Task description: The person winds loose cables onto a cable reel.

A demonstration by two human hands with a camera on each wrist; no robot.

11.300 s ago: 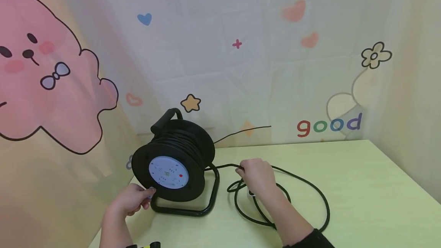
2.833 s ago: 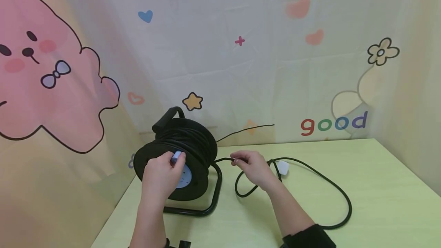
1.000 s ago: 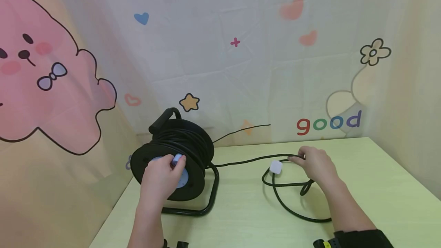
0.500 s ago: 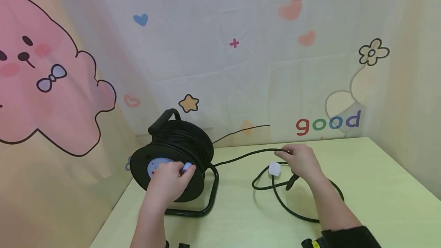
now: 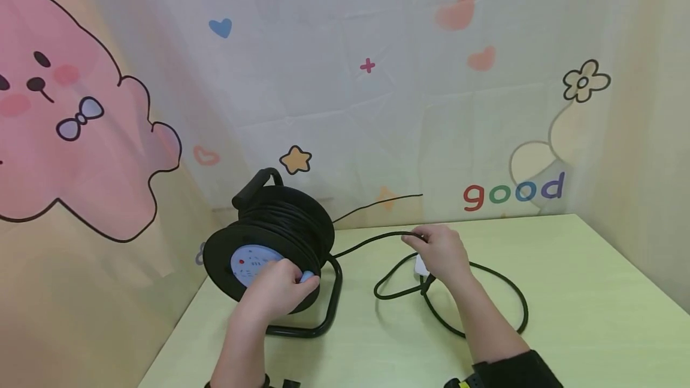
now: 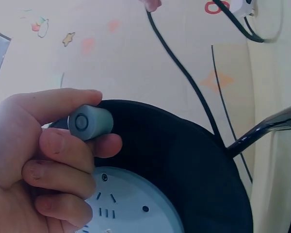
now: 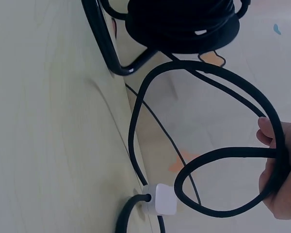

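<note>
A black cable reel (image 5: 215, 256) with a pale socket panel (image 5: 250, 262) stands at the left of the table in the head view. My left hand (image 5: 275, 292) pinches the reel's small grey-blue crank knob (image 6: 92, 122), at the lower right of the disc. My right hand (image 5: 442, 256) grips the black cable (image 5: 372, 239), which runs from it to the reel. Loops of the cable hang under that hand and lie on the table. A white plug (image 7: 160, 199) is among the loops, partly behind the right hand in the head view.
The reel rests on a black tube frame (image 5: 334, 298) and has a carrying handle (image 5: 253, 189) on top. A pale green table (image 5: 593, 316) bears it all. Behind hangs a printed cloth (image 5: 323, 94), with a thin dark line near the reel.
The left hand turns the knob from the upper middle of the disc to the lower right. Over the last second the right hand has come left toward the reel, bringing the cable loops along.
</note>
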